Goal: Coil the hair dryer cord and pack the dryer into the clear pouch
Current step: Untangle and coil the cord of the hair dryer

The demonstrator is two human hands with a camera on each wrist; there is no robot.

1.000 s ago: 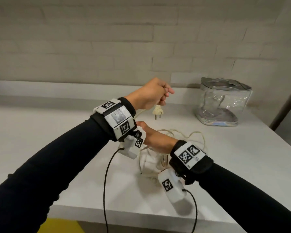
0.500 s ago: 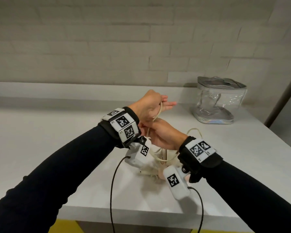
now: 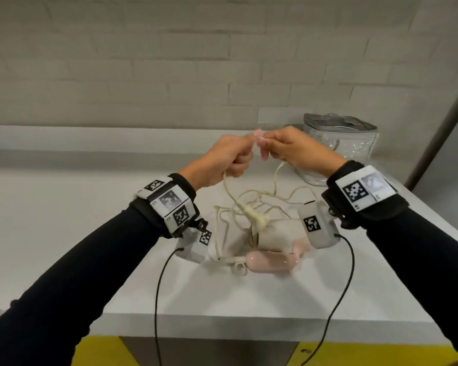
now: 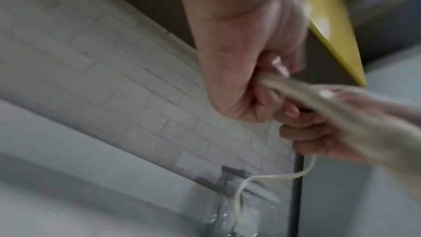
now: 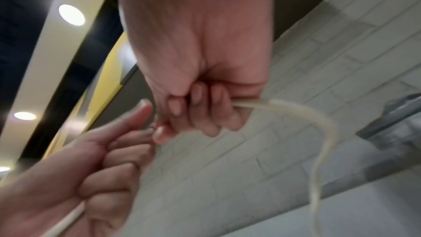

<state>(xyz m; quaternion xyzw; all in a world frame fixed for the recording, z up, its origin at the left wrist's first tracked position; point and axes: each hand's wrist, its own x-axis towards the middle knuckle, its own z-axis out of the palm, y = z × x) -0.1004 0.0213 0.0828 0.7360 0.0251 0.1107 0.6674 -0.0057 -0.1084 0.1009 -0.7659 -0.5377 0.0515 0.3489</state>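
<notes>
A pink and white hair dryer [image 3: 271, 249] lies on the white counter [image 3: 64, 233] below my hands. Its cream cord [image 3: 259, 196] sprawls in loose loops over it, with the plug [image 3: 254, 217] hanging near the dryer. Both hands are raised side by side above the dryer. My left hand [image 3: 234, 154] grips the cord in curled fingers, and so does my right hand [image 3: 288, 150]. The cord [image 4: 303, 96] runs between the hands in the left wrist view, and the cord [image 5: 318, 123] trails from my right fist. The clear pouch [image 3: 354, 143] stands behind my right hand.
A white brick wall [image 3: 169, 62] backs the counter, with a low ledge along its foot. The counter's front edge [image 3: 222, 323] is near me, with yellow panels below. Black cables [image 3: 159, 299] hang from my wrist cameras.
Both hands have risen and drawn level, the right moving from under the left to beside it. The plug has dropped from the left hand's height down near the dryer.
</notes>
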